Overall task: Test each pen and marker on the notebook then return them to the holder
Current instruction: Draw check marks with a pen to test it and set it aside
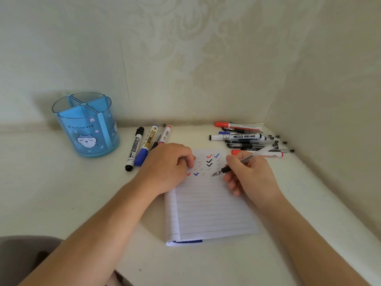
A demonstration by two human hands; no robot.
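Note:
A lined notebook [210, 211] lies open on the white table, with red, blue, black and thin grey check marks near its top. My right hand [249, 174] grips a clear gel pen [233, 165], its tip just above the paper right of the marks. My left hand [171, 166] rests with curled fingers on the notebook's upper left corner. Whether it holds anything I cannot see. The blue cat-print holder [86, 124] stands at the far left with nothing in its compartments. A few markers [144, 147] lie left of the notebook. A pile of pens and markers [247, 139] lies at the back right.
Walls close in behind and on the right, meeting in a corner just past the pile. The table's front edge runs along the lower left, where a dark cloth [24, 250] shows below it.

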